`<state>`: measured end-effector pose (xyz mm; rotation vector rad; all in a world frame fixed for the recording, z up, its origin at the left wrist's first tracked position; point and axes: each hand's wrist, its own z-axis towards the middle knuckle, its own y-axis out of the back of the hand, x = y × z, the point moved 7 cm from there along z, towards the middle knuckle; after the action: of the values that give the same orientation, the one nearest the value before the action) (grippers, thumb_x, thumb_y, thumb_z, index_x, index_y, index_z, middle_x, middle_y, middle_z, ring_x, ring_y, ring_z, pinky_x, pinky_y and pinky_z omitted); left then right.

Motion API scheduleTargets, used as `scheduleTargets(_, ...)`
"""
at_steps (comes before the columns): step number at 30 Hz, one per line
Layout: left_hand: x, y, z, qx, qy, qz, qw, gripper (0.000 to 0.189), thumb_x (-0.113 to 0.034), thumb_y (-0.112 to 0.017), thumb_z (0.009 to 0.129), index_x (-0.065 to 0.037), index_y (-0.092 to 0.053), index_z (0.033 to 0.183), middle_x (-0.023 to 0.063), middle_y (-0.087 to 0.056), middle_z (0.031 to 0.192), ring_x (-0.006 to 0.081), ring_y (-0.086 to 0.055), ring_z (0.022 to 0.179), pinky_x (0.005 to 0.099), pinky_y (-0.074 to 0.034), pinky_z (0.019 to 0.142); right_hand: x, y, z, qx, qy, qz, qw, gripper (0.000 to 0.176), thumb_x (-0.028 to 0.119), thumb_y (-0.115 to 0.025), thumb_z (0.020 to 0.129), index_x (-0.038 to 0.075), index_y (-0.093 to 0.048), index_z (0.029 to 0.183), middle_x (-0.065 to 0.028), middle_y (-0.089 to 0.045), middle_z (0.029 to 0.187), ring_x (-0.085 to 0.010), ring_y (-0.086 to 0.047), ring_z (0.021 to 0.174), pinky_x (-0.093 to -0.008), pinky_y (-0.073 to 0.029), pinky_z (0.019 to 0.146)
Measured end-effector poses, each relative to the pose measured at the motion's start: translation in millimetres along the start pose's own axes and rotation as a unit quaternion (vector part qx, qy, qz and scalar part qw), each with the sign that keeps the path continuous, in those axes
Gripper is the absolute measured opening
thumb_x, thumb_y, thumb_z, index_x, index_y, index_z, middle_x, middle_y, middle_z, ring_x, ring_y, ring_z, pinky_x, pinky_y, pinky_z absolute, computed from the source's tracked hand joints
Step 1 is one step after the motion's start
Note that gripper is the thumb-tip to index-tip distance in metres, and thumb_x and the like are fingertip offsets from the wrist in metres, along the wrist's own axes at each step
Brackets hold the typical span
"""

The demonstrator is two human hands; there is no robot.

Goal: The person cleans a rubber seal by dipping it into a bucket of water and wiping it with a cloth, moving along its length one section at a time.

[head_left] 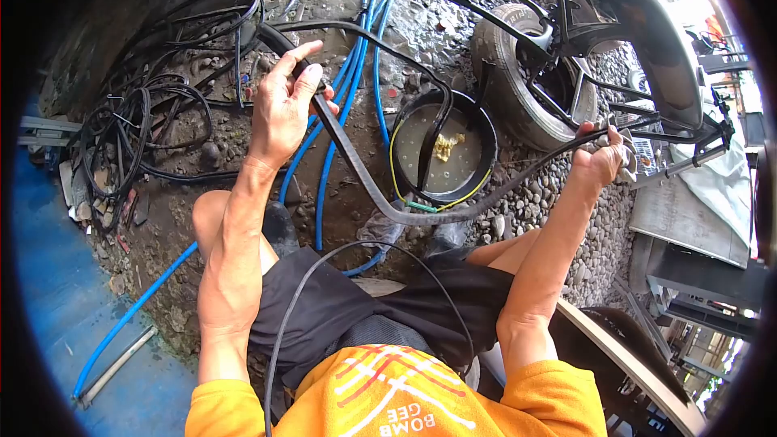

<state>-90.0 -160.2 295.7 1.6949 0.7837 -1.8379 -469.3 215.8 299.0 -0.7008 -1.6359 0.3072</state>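
Note:
A long black rubber tube hangs in a V between my two hands. Around its left stretch, the fingers of my left hand are closed. My right hand grips the tube farther right, with a greyish rag showing at the fingers. From the left end, the tube loops back and down into a round black basin of cloudy water. A yellow sponge-like lump sits in the water beside the tube. The lowest part of the V passes just in front of the basin, near my knees.
Blue hoses run along the ground left of the basin. Coiled black tubes lie farther left. Behind the basin are a worn tire and a motorcycle frame. Gravel covers the ground at right.

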Motion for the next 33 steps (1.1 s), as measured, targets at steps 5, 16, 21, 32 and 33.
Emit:
scheduleTargets(5, -35.4, 11.1, -3.7, 0.139, -0.05, -0.06, 0.987, 0.057, -0.012, -0.063, 0.092, -0.004, -0.041, 0.145, 0.0111, -0.067, 0.105, 0.0178, -0.065, 0.102, 0.0355, -0.049, 0.1, 0.5, 19.4, 17.3, -0.022, -0.092, 0.075, 0.993, 0.019, 0.007, -0.064, 0.083, 0.005, -0.053, 0.099, -0.0089, -0.059, 0.085, -0.0255, -0.059, 0.069, -0.0372, -0.056, 0.056)
scheduleTargets(16, -20.0, 41.0, -1.5, -0.025, -0.051, 0.35, 0.935, 0.027, -0.015, -0.057, 0.101, -0.011, -0.056, 0.128, 0.0142, -0.066, 0.091, 0.0228, -0.066, 0.087, 0.0375, -0.052, 0.081, -35.5, 17.2, 18.7, -0.025, -0.227, 0.13, 0.965, 0.014, 0.003, -0.062, 0.081, 0.003, -0.053, 0.092, -0.009, -0.057, 0.08, -0.0261, -0.058, 0.067, -0.0371, -0.056, 0.058)
scheduleTargets(21, -19.7, 46.7, -1.0, -0.06, -0.1, 0.535, 0.837, 0.032, -0.022, -0.067, 0.094, -0.013, -0.061, 0.124, 0.0197, -0.061, 0.098, 0.0354, -0.059, 0.092, 0.0465, -0.048, 0.082, -61.2, 11.3, 13.8, 0.041, -0.275, 0.148, 0.949, 0.015, 0.0, -0.063, 0.082, 0.001, -0.054, 0.094, -0.011, -0.059, 0.083, -0.0281, -0.059, 0.072, -0.0412, -0.057, 0.065)
scheduleTargets(32, -25.5, 42.3, 4.4, -0.082, -0.186, 0.35, 0.914, 0.03, -0.031, -0.056, 0.102, -0.002, -0.056, 0.106, 0.0125, -0.063, 0.081, 0.0223, -0.058, 0.071, 0.0356, -0.048, 0.067, -61.3, -9.4, -1.0, 0.107, -0.304, 0.227, 0.919, 0.027, -0.002, -0.063, 0.079, -0.004, -0.052, 0.103, -0.0156, -0.059, 0.091, -0.0289, -0.061, 0.082, -0.0399, -0.058, 0.075)
scheduleTargets(33, -31.1, 42.2, 1.6, -0.105, -0.207, 0.334, 0.914, 0.032, -0.035, -0.055, 0.103, -0.003, -0.057, 0.105, 0.0086, -0.059, 0.076, 0.0175, -0.053, 0.068, 0.0324, -0.045, 0.063, -62.1, -7.2, 0.5, 0.099, -0.293, 0.213, 0.927, 0.026, -0.001, -0.062, 0.08, -0.003, -0.053, 0.104, -0.0157, -0.061, 0.091, -0.0293, -0.062, 0.081, -0.0404, -0.057, 0.077)
